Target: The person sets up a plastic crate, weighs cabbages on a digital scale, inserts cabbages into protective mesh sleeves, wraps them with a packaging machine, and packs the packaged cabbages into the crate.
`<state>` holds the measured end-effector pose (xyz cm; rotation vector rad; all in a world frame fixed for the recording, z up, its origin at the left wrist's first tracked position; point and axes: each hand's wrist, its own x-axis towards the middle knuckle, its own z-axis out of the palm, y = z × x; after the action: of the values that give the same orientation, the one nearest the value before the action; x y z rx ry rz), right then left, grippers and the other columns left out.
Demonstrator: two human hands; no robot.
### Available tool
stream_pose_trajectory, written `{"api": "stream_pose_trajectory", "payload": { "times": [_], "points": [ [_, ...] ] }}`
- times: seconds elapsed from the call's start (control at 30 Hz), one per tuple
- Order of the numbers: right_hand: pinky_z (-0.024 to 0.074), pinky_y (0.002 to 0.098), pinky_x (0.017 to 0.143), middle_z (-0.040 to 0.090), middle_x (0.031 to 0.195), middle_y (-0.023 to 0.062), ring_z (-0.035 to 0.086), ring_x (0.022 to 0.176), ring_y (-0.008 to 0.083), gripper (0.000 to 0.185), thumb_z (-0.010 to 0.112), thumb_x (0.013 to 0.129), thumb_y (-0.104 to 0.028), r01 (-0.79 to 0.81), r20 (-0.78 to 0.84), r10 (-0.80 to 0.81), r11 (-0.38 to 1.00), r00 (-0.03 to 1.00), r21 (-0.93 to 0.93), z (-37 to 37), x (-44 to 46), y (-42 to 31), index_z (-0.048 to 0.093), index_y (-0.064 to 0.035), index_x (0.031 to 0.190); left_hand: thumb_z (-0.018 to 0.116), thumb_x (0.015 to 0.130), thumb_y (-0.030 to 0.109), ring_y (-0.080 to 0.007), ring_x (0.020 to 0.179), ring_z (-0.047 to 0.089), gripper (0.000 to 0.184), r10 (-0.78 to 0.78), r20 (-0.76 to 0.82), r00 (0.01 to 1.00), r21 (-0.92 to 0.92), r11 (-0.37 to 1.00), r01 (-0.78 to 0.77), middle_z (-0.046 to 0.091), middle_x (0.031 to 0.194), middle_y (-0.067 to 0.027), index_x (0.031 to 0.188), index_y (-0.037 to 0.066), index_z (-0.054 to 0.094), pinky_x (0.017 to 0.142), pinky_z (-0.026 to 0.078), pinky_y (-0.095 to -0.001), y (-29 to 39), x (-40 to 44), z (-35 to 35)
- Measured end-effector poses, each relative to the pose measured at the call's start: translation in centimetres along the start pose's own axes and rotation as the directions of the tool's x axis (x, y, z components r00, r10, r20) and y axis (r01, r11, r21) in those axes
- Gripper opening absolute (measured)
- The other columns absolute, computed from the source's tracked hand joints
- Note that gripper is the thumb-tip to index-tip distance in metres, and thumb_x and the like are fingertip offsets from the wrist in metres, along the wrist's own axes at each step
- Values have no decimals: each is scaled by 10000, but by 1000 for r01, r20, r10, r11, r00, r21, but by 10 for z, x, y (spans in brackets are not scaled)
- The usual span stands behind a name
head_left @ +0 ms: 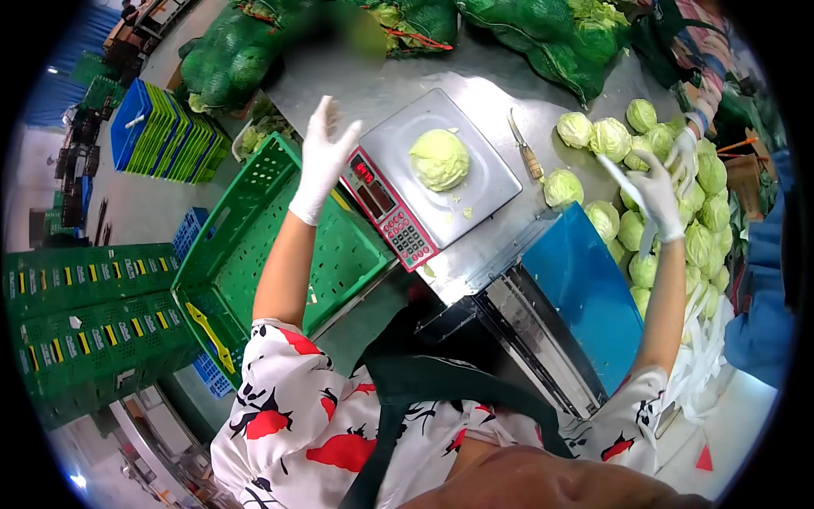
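Observation:
My left hand, in a white glove, is raised beside the scale with fingers apart and nothing in it. A pale green cabbage rests on the scale's metal plate, near small leaf scraps. The red display panel is lit. My right hand, also gloved, is closed round a thin white strip above the cabbage pile. Whether this strip is film or a blade is unclear. A knife with a wooden handle lies between scale and cabbages.
A co-worker's gloved hand is close beyond my right hand. Green crate at left, stacked baskets behind it. Net bags of cabbages line the far edge. A blue-topped device stands nearer me.

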<state>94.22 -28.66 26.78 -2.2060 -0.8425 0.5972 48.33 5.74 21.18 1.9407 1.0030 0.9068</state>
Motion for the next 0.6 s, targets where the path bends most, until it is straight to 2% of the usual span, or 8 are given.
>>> {"api": "stream_pose_trajectory", "payload": {
  "times": [0.03, 0.1, 0.17, 0.2, 0.23, 0.3, 0.5, 0.6],
  "points": [
    [477, 275, 639, 667, 838, 79, 602, 687, 132, 556, 656, 786, -84, 4, 16, -2, 988, 1000, -152, 14, 16, 1, 564, -42, 1333, 741, 878, 216, -266, 1263, 531, 770, 5, 57, 998, 29, 1000, -7, 514, 1395, -185, 1516, 51, 342, 1076, 428, -377, 10, -2, 8],
    [511, 404, 897, 678, 1127, 218, 661, 1030, 338, 701, 721, 757, -190, 169, 35, -174, 864, 984, -474, 42, 49, 16, 498, -89, 1413, 775, 812, 287, -310, 1262, 521, 875, 65, 156, 986, 9, 998, -68, 510, 1364, -200, 1518, 35, 322, 1081, 409, -394, 6, -3, 28],
    [488, 439, 969, 565, 1347, 237, 596, 1176, 373, 778, 712, 787, -315, 158, 68, -165, 633, 984, -758, 73, 79, 27, 398, -101, 1466, 810, 748, 309, -350, 1309, 470, 984, 99, 286, 953, 47, 992, -117, 447, 1421, -238, 1528, 26, 282, 1121, 366, -412, 17, -4, 49],
    [495, 463, 952, 475, 1437, 261, 591, 1185, 378, 713, 664, 821, -267, 109, 141, 1, 632, 990, -768, 79, 84, 2, 397, -72, 1452, 838, 702, 317, -384, 1369, 399, 1072, 142, 342, 929, 60, 983, -172, 365, 1489, -254, 1536, 13, 236, 1148, 329, -429, 19, -5, 60],
    [508, 469, 934, 401, 1490, 277, 596, 1177, 388, 674, 632, 815, -142, 257, 151, -245, 489, 958, -833, 97, 120, 60, 402, -45, 1441, 860, 671, 321, -403, 1393, 358, 1128, 163, 402, 901, 106, 969, -222, 329, 1512, -261, 1540, 7, 212, 1159, 310, -439, 22, -6, 71],
    [516, 447, 949, 282, 1565, 260, 580, 1208, 378, 760, 615, 775, -2, 214, 187, -105, 506, 977, -835, 112, 136, 43, 346, -44, 1485, 899, 612, 321, -435, 1423, 297, 1224, 217, 493, 842, 169, 926, -337, 285, 1538, -272, 1544, -5, 176, 1174, 281, -456, 24, -12, 90],
    [542, 402, 910, 366, 1514, 262, 594, 1168, 425, 814, 740, 764, -142, 133, 108, -94, 325, 990, -936, 151, 191, 63, 363, -61, 1481, 931, 564, 243, -406, 1429, 296, 1219, 138, 632, 763, 145, 946, -290, 270, 1545, -253, 1529, 26, 218, 1173, 312, -438, 27, -9, 113],
    [543, 401, 904, 507, 1379, 239, 619, 1131, 407, 751, 762, 744, -169, 117, 117, -26, 440, 993, -891, 153, 211, 68, 432, -49, 1408, 932, 559, 212, -406, 1432, 288, 1198, 94, 663, 743, 149, 956, -254, 282, 1535, -246, 1521, 35, 239, 1182, 301, -435, 32, -5, 112]
  ]
}}
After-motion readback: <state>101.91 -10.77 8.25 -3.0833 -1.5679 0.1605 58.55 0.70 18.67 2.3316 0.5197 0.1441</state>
